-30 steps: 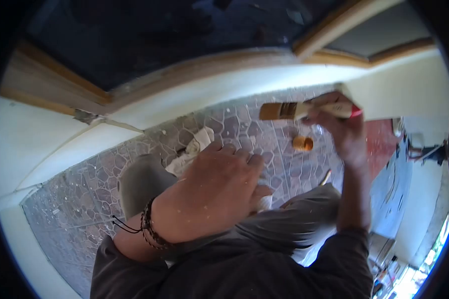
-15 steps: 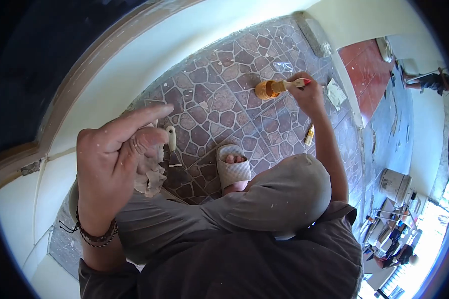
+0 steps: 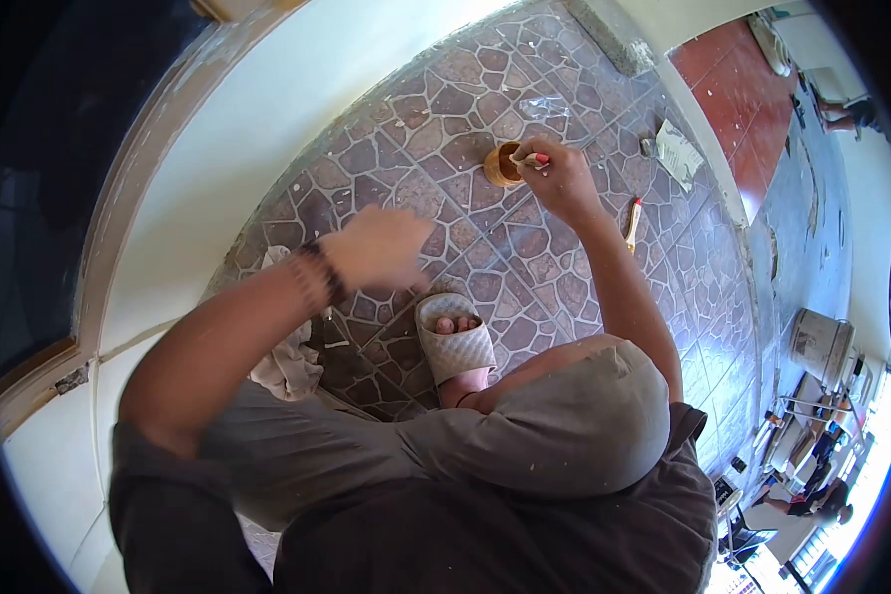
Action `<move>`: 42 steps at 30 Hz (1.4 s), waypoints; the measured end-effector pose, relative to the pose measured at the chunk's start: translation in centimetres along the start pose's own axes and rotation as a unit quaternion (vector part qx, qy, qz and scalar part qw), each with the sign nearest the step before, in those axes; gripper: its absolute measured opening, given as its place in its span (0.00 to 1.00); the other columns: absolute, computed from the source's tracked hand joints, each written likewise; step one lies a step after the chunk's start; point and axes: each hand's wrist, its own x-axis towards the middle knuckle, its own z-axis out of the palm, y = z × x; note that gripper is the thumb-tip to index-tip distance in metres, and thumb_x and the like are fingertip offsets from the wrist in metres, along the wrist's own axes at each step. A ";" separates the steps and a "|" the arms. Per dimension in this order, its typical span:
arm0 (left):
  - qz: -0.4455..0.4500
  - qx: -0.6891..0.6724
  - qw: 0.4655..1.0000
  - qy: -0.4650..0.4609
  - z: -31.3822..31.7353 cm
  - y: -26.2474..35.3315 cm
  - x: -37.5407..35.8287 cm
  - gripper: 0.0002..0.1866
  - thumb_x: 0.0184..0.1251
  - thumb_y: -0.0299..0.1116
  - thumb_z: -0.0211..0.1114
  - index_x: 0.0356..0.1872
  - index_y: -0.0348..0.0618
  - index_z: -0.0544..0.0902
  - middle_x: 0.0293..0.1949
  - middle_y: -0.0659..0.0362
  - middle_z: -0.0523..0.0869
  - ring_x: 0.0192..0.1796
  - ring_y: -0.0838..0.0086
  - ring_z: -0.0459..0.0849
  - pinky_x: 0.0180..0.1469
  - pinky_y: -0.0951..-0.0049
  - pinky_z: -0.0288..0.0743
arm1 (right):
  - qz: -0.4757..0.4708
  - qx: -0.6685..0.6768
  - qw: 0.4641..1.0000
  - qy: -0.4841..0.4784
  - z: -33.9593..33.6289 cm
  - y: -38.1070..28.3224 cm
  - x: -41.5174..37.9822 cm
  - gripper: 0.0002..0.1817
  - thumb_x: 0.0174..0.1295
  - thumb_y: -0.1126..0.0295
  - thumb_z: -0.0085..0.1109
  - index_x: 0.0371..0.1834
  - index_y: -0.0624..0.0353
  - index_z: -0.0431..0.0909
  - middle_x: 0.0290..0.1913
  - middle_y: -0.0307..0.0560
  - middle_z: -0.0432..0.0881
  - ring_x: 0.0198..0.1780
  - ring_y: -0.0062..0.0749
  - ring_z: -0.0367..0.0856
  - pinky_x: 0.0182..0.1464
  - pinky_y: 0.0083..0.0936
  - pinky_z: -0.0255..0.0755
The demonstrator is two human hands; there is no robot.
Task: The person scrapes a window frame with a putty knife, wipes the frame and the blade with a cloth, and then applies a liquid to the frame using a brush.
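My right hand (image 3: 561, 183) grips a paintbrush (image 3: 537, 159) by its pale, red-tipped handle. The brush's bristle end is down in a small amber-coloured cup (image 3: 499, 168) on the floor. Smeared by motion, my left hand (image 3: 378, 247) hangs above the floor to the left of the cup, and its fingers cannot be made out. A second brush (image 3: 633, 226) with a red handle tip lies beside my right forearm. Below my left hand, part of a scraper (image 3: 331, 332) shows next to a crumpled cloth (image 3: 289, 368).
My slippered foot (image 3: 457, 346) rests on the stone-patterned floor (image 3: 436, 188). Along the left runs a white wall (image 3: 198, 148). Clear plastic (image 3: 544, 107) and a paper sheet (image 3: 678, 155) lie farther off. At right are a bucket (image 3: 820, 342) and other people (image 3: 812, 507).
My left hand has swung right and forward from beside the wall. My right hand has moved slightly left, and the brush has gone deeper into the cup. The view has shifted.
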 end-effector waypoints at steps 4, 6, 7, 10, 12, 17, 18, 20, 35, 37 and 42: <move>-0.032 -0.075 0.987 0.140 2.3 -0.8 8.2 0.44 0.49 0.49 0.76 0.65 0.36 0.68 0.61 0.44 0.76 0.63 0.52 0.75 0.64 0.56 0.70 | 0.044 0.032 0.998 0.019 -1.6 -1.1 -0.2 0.09 0.55 0.74 0.62 0.40 0.59 0.83 0.35 0.52 0.86 0.38 0.43 0.86 0.43 0.32 0.78; -0.040 -0.111 0.968 0.223 4.0 -1.0 11.7 0.48 0.48 0.48 0.77 0.69 0.37 0.64 0.64 0.45 0.74 0.67 0.52 0.72 0.68 0.56 0.67 | 0.072 0.050 0.996 0.035 -1.9 -1.5 -0.6 0.10 0.54 0.75 0.59 0.39 0.58 0.83 0.35 0.55 0.85 0.39 0.50 0.85 0.43 0.37 0.78; -0.043 -0.157 0.947 0.275 4.6 -0.8 13.3 0.53 0.44 0.47 0.79 0.71 0.38 0.61 0.66 0.45 0.71 0.69 0.55 0.69 0.72 0.56 0.60 | 0.060 0.050 0.996 0.038 -1.9 -1.5 -0.9 0.10 0.53 0.76 0.59 0.39 0.57 0.83 0.35 0.54 0.85 0.39 0.50 0.85 0.42 0.36 0.78; -0.021 -0.234 0.909 0.344 5.5 -0.5 16.2 0.60 0.37 0.44 0.84 0.73 0.39 0.56 0.67 0.46 0.68 0.72 0.57 0.65 0.77 0.54 0.50 | -0.003 0.029 0.999 0.036 -1.4 -0.9 -1.4 0.10 0.52 0.78 0.59 0.38 0.57 0.82 0.37 0.53 0.84 0.40 0.50 0.85 0.42 0.36 0.78; 0.004 -0.262 0.894 0.364 5.4 -0.3 17.3 0.62 0.34 0.42 0.85 0.73 0.40 0.55 0.68 0.47 0.68 0.73 0.57 0.64 0.78 0.53 0.47 | -0.084 0.016 0.996 0.040 -0.8 -0.3 -1.8 0.13 0.48 0.83 0.58 0.37 0.58 0.81 0.40 0.51 0.84 0.41 0.50 0.85 0.41 0.36 0.78; 0.033 -0.302 0.887 0.349 5.3 -0.9 19.5 0.47 0.36 0.35 0.83 0.64 0.46 0.69 0.59 0.55 0.79 0.64 0.60 0.75 0.76 0.52 0.50 | -0.141 -0.033 0.988 0.058 0.3 0.9 -2.7 0.15 0.45 0.85 0.59 0.37 0.57 0.81 0.45 0.50 0.84 0.42 0.50 0.85 0.43 0.37 0.80; 0.033 -0.303 0.886 0.350 5.4 -0.8 19.6 0.47 0.36 0.35 0.83 0.64 0.46 0.69 0.59 0.55 0.79 0.64 0.60 0.75 0.76 0.52 0.50 | -0.160 -0.049 0.984 0.066 0.4 0.9 -2.7 0.16 0.44 0.85 0.60 0.37 0.57 0.81 0.46 0.49 0.84 0.42 0.50 0.85 0.43 0.36 0.80; 0.033 -0.311 0.873 0.373 5.6 -0.8 19.7 0.40 0.38 0.33 0.81 0.58 0.47 0.74 0.54 0.58 0.82 0.60 0.60 0.78 0.74 0.52 0.53 | -0.177 -0.065 0.979 0.075 0.6 0.8 -3.0 0.16 0.44 0.85 0.60 0.37 0.56 0.81 0.47 0.49 0.83 0.43 0.50 0.85 0.43 0.36 0.81; 0.025 -0.309 0.861 0.403 6.1 -0.2 19.6 0.40 0.37 0.29 0.81 0.58 0.44 0.74 0.56 0.53 0.81 0.61 0.57 0.76 0.73 0.54 0.58 | 0.292 0.506 0.796 0.156 1.3 1.5 -2.4 0.15 0.58 0.78 0.65 0.47 0.70 0.75 0.40 0.53 0.84 0.40 0.36 0.87 0.44 0.26 0.84; 0.024 -0.312 0.863 0.397 5.8 -0.2 19.3 0.41 0.37 0.30 0.82 0.59 0.43 0.74 0.56 0.53 0.80 0.62 0.57 0.76 0.73 0.54 0.58 | 0.305 0.524 0.777 0.167 0.8 1.8 -2.7 0.16 0.59 0.79 0.64 0.49 0.71 0.73 0.42 0.56 0.83 0.40 0.39 0.87 0.44 0.29 0.85; 0.008 -0.293 0.858 0.421 6.6 -0.6 18.9 0.44 0.36 0.31 0.83 0.61 0.41 0.71 0.57 0.51 0.78 0.64 0.57 0.74 0.72 0.56 0.59 | 0.334 0.577 0.720 0.191 -0.9 4.0 -4.4 0.14 0.62 0.79 0.59 0.51 0.68 0.72 0.44 0.55 0.83 0.41 0.40 0.87 0.44 0.29 0.86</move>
